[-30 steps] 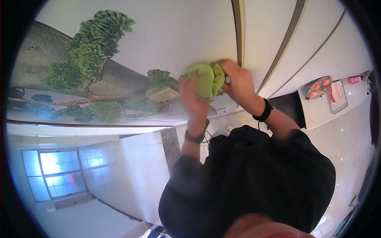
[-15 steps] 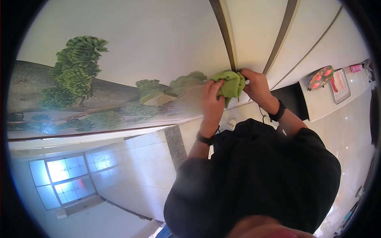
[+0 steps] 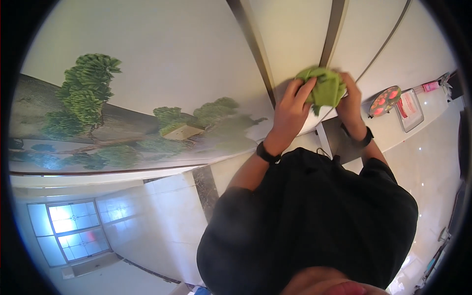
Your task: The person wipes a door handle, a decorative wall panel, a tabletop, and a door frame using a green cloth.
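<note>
Both hands grip one green cloth (image 3: 322, 88) at one o'clock: left hand (image 3: 290, 110), right hand (image 3: 350, 101), fingers closed on it. It seems best to press it flat against the pale wall (image 3: 187, 54).

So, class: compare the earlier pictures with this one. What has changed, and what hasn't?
Both hands, left hand and right hand, have carried the green cloth rightward along the wall, away from the painted tree and onto the dark strips. Both still grip the cloth; the wristbands remain on.
</note>
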The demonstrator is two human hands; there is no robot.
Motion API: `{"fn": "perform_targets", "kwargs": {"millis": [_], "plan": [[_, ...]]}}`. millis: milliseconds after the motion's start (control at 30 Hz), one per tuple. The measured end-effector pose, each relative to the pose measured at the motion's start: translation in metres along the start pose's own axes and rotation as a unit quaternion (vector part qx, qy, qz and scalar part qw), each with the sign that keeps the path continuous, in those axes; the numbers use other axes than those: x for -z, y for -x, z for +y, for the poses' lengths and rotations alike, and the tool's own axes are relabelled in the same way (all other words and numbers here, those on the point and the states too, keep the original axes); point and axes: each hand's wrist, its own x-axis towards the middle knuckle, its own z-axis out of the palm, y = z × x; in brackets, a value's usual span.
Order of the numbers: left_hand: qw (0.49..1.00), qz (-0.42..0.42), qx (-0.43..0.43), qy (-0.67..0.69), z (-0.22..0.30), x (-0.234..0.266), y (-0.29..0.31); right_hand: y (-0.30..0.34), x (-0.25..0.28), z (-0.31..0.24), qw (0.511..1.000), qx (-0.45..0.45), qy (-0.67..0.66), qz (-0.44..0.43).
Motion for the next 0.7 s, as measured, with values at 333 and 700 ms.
{"fn": "perform_targets", "kwargs": {"millis": [333, 700], "plan": [[0.999, 0.007, -0.024, -0.019, 0.015, -0.045, -0.025, -0.003, 0.017, 0.035, 0.997, 0.007, -0.001, 0.08], [0.988, -0.01, 0.133, -0.071, -0.011, -0.062, 0.041, 0.077, -0.051, 0.093, 0.983, -0.127, -0.133, 0.008]]}}
